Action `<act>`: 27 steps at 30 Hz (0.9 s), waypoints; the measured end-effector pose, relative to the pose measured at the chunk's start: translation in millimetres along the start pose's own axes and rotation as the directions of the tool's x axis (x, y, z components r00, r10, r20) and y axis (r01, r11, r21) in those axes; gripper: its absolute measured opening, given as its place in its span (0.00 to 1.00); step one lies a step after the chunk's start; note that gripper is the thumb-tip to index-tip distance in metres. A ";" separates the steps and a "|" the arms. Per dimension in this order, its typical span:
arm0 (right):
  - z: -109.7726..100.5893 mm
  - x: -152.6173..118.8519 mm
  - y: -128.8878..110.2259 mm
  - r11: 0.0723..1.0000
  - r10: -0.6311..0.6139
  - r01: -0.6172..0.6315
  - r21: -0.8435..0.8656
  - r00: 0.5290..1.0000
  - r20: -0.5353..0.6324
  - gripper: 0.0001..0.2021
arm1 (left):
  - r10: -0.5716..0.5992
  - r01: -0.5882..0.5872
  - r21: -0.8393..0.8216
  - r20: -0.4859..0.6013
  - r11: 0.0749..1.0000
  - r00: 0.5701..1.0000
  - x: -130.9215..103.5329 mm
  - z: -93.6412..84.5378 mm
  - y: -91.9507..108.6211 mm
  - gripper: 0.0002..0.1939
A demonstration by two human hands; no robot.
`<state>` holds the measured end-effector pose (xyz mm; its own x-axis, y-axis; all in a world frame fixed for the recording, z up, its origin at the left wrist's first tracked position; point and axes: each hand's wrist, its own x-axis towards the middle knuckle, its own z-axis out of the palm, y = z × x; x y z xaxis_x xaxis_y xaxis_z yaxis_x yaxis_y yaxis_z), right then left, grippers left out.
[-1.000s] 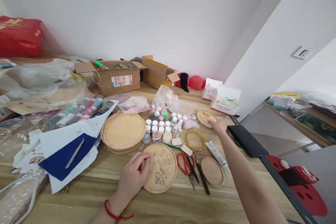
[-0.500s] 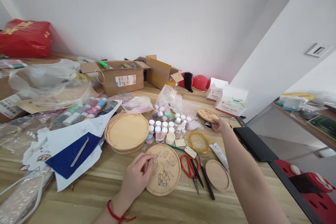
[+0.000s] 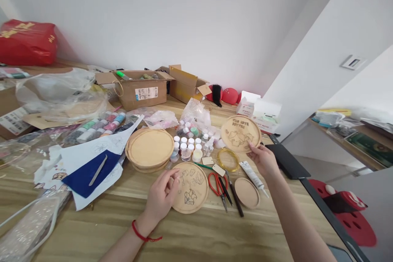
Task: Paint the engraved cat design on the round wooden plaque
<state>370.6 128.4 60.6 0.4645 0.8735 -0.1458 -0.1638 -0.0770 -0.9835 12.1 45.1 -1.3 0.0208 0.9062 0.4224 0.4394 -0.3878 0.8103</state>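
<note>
A round wooden plate with a drawing and lettering (image 3: 240, 134) is held up at its lower right edge by my right hand (image 3: 263, 158), its face turned toward me. My left hand (image 3: 163, 192) has its fingers curled together at the left edge of another round wooden plate with outline drawings (image 3: 193, 188), which lies on the table. Whether anything small is between those fingers is hidden. Red-handled scissors (image 3: 218, 185) and a small round wooden tray (image 3: 247, 193) lie to the right of the drawn plate.
Stacked wooden plates (image 3: 150, 148) lie left of white-capped jars (image 3: 183, 146). Tweezers (image 3: 98, 170) rest on blue cloth (image 3: 82, 178). Behind stand cardboard boxes (image 3: 144, 92). A gold wire coil (image 3: 227, 159), a white tube (image 3: 252, 176) and a black tablet-like slab (image 3: 287, 161) are at the right.
My right hand has brought the lettered plate nearer and tilted it up from almost flat. My left hand stays by the drawn plate. The camera view has shifted slightly.
</note>
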 end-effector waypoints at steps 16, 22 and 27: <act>30.1 -184.9 60.8 0.958 0.183 -0.256 0.129 0.893 0.410 0.21 | -0.351 0.474 -0.373 0.351 0.798 0.868 -8.6 -6.8 44.7 0.31; 35.5 -192.0 67.1 0.968 0.159 -0.227 0.105 0.881 0.446 0.19 | -0.373 0.438 -0.248 0.267 0.864 0.888 -18.2 -27.8 54.7 0.25; 43.1 -191.2 79.1 0.985 0.132 -0.170 0.028 0.850 0.510 0.22 | -0.408 0.434 -0.163 0.170 0.886 0.897 -31.9 -49.6 53.2 0.25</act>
<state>231.3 -24.0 15.3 -0.0703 0.9774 -0.1993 -0.2650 -0.2109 -0.9409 -9.7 -12.8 48.5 -0.0077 0.9998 -0.0209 0.2520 0.0221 0.9675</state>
